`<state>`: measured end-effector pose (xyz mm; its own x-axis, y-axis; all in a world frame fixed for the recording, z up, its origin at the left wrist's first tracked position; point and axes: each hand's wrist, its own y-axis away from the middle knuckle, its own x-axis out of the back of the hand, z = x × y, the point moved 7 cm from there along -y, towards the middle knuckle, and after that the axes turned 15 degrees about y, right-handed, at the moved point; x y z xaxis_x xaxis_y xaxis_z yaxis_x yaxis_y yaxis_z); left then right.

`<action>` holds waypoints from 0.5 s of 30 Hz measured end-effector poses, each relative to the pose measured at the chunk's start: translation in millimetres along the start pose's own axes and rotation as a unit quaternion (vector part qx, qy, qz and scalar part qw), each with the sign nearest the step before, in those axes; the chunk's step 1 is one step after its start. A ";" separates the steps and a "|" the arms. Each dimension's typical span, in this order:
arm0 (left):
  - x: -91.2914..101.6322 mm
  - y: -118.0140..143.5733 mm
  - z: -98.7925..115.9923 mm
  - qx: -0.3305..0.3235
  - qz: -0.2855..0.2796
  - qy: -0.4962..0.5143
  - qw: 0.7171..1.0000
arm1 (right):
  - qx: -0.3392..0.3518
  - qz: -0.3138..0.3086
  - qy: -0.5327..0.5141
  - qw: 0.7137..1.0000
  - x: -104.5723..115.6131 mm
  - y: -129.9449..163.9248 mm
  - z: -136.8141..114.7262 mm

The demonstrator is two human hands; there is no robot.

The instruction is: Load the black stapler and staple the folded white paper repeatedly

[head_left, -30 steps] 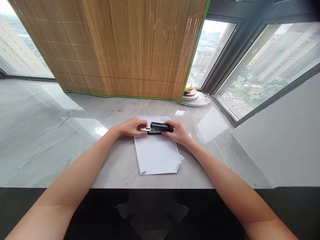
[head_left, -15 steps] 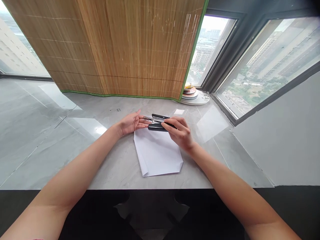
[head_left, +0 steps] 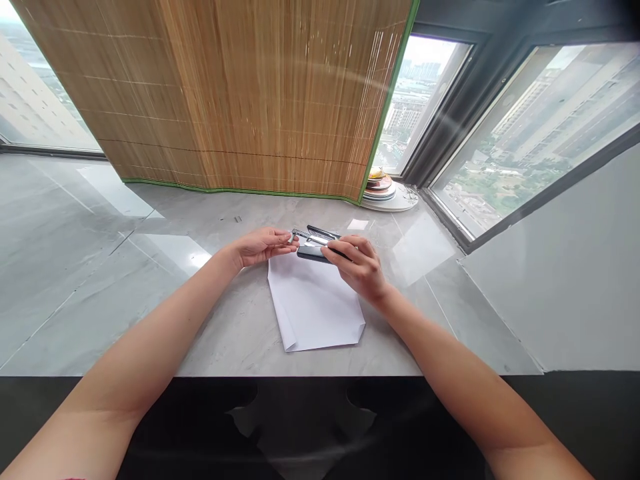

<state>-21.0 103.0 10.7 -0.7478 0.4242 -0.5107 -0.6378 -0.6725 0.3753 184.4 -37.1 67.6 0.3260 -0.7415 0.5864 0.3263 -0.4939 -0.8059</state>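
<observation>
A black stapler [head_left: 316,244], shut a second ago, now gapes open above the white paper [head_left: 316,303]. Right hand [head_left: 361,265] fingers grasp its body; left hand [head_left: 260,245] fingers pinch its metal tip.

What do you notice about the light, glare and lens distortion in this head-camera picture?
Head view: daylight enters through the windows, which look washed out; pale glare patches lie on the grey counter; the wide lens bends the bamboo blind and window frames outward; the stapler, between the left hand and right hand, is small and slightly soft; the white paper looks sharp.
</observation>
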 end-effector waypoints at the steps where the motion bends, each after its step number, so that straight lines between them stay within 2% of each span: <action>1: 1.6 0.6 1.1 -0.001 0.008 -0.010 1.000 | -0.014 0.002 -0.008 1.000 0.9 -1.2 0.1; 3: 6.2 2.5 7.3 -0.024 0.027 -0.026 0.999 | -0.086 0.014 -0.022 0.996 4.2 -3.8 6.1; 5: 10.9 5.2 19.0 -0.086 0.041 -0.032 0.995 | -0.191 0.018 -0.044 0.980 6.4 -4.0 17.3; 8: 16.1 10.4 37.8 -0.216 0.046 -0.015 0.975 | -0.301 -0.040 -0.125 0.945 -2.7 -0.3 28.7; 11: 15.4 15.0 46.0 -0.320 0.054 -0.032 0.945 | -0.340 -0.136 -0.225 0.903 -22.7 6.8 29.2; 13: 5.4 18.7 46.9 -0.377 0.052 -0.115 0.918 | -0.353 -0.184 -0.268 0.878 -35.2 13.0 27.7; 15: -12.5 24.4 45.4 -0.433 0.041 -0.242 0.867 | -0.351 -0.208 -0.284 0.868 -43.8 17.4 27.0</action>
<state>-35.5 108.8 61.4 -0.9076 0.4172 -0.0463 -0.3580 -0.8269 -0.4336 199.7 -0.9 30.1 0.7590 -0.1885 0.6232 -0.0350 -0.9676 -0.2500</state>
